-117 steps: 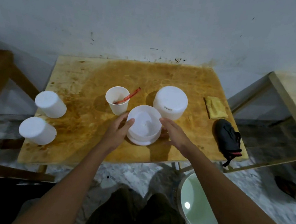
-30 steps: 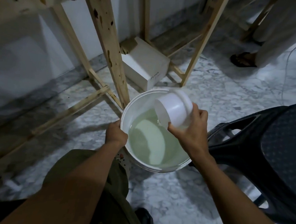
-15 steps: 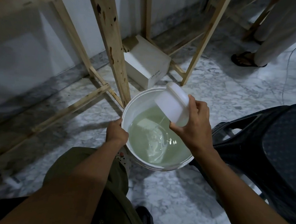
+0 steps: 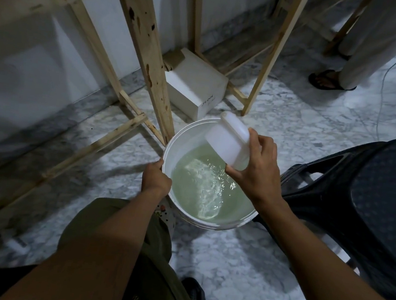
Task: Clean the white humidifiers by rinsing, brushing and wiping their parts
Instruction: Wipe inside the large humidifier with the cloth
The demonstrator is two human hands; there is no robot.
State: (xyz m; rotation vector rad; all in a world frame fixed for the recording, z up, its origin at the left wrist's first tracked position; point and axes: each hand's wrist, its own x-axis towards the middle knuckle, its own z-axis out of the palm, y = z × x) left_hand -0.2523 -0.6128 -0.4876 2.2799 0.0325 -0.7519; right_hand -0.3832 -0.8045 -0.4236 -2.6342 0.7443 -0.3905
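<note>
My right hand [image 4: 259, 173] holds the white humidifier tank [image 4: 227, 140]. The thumb lies under its lower end and the fingers curl over its upper side. My left hand [image 4: 156, 178] grips the near left rim of the white bucket [image 4: 181, 138], with the fingers closed over the edge.

The tank is above the far right part of the bucket, clear of the water [image 4: 203, 187]. It is tilted. Its long axis runs from the flanged end, which is high and points away from me, down to the other end, which points at the water and toward my right palm. I cannot tell which end is open. The water is pale green and rippled below the tank.

The bucket stands on the marble floor [image 4: 241, 264], just beside a stained wooden bench leg [image 4: 150, 54]. My knee, in olive cloth [image 4: 150, 267], is just beside the bucket's near wall. A black plastic stool [image 4: 369, 204] stands near the bucket on the right. A white box [image 4: 193, 88] with handwritten marking lies on the floor between the bench legs, beyond the bucket. Far right, another person's sandalled foot [image 4: 326, 81] stands on the floor, with a thin cable [image 4: 386, 72] beside it.
</note>
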